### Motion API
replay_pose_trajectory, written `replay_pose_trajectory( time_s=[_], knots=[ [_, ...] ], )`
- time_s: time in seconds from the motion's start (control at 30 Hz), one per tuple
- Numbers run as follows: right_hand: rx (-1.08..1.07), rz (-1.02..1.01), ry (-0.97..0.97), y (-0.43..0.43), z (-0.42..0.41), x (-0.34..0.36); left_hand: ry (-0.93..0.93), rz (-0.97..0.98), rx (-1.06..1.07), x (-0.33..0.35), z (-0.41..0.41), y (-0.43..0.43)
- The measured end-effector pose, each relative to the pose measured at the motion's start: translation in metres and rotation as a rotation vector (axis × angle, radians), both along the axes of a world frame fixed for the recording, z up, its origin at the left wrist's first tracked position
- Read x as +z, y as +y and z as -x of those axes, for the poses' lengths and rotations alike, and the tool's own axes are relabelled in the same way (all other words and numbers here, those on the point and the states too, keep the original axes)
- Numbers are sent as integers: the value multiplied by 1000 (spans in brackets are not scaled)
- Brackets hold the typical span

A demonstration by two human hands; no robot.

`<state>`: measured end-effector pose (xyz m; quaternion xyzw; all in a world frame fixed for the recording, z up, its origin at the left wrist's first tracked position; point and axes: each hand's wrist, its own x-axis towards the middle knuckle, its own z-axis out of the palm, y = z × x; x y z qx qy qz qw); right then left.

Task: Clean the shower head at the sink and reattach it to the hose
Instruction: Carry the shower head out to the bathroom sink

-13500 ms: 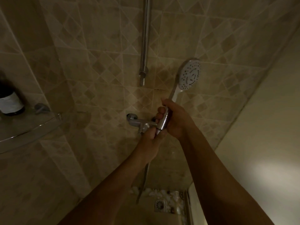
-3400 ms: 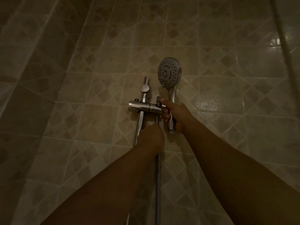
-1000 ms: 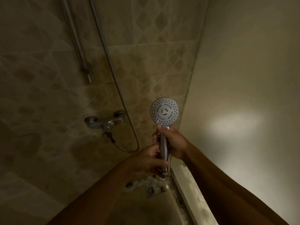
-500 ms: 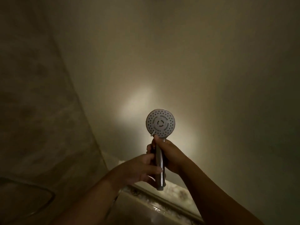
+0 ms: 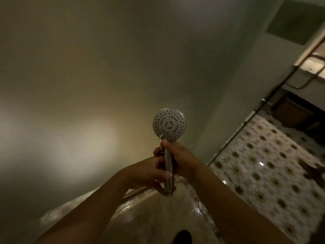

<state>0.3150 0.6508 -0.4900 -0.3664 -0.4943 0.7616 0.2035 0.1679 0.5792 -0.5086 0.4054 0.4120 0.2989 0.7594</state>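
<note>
The shower head point(image 5: 169, 124) is upright in front of me, its round white spray face turned towards me and its chrome handle pointing down. My right hand point(image 5: 179, 158) grips the upper part of the handle, thumb just below the face. My left hand point(image 5: 149, 174) holds the lower part of the handle from the left. No hose hangs from the handle's bottom end. The hose and the sink are out of view.
A plain frosted wall or screen point(image 5: 105, 67) with a soft glare fills the space ahead. The wet shower floor and its raised curb point(image 5: 158, 217) lie below my arms. A patterned tile floor point(image 5: 263, 164) extends at right, beyond a dark threshold line.
My view has swung right, away from the tiled shower wall, and the patterned floor has come into sight. Both hands keep the same hold on the detached shower head.
</note>
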Motion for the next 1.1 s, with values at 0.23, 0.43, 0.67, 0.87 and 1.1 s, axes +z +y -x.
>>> replay_pose_trajectory(
  time_s=[0.23,0.43,0.67,0.87,1.1],
  knots=[
    [-399,58,51,19,-145,3,24,-45,-312,4,-131,70],
    [-608,84,124,36,-264,10,26,-18,-438,9,-254,115],
    [-815,57,178,59,-380,7,46,2,-581,19,-372,161],
    [-955,67,226,90,-444,-3,97,-8,-697,23,-442,207],
    [-964,26,171,166,-503,-4,82,-21,-786,8,-503,302]
  ],
)
